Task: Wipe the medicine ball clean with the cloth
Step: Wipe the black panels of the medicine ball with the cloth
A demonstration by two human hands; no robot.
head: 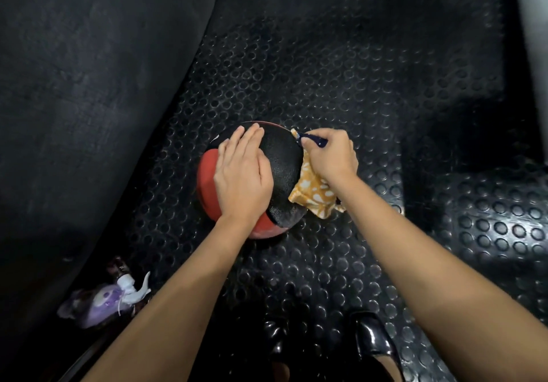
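Head view: at the centre of the frame, the red-and-black medicine ball [281,162] sits on the studded rubber floor [341,79]. The left hand [241,174] lies flat on top of it, fingers straight. The right hand [330,154] clutches the yellow patterned cloth [311,191] against the ball's right side. A purple spray bottle [106,298] lies at lower left, a glossy black shoe [375,343] at bottom.

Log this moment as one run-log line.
step: wiping | left hand: flat on medicine ball, steadying | right hand: grips cloth against ball's right side | ball: on studded floor mat
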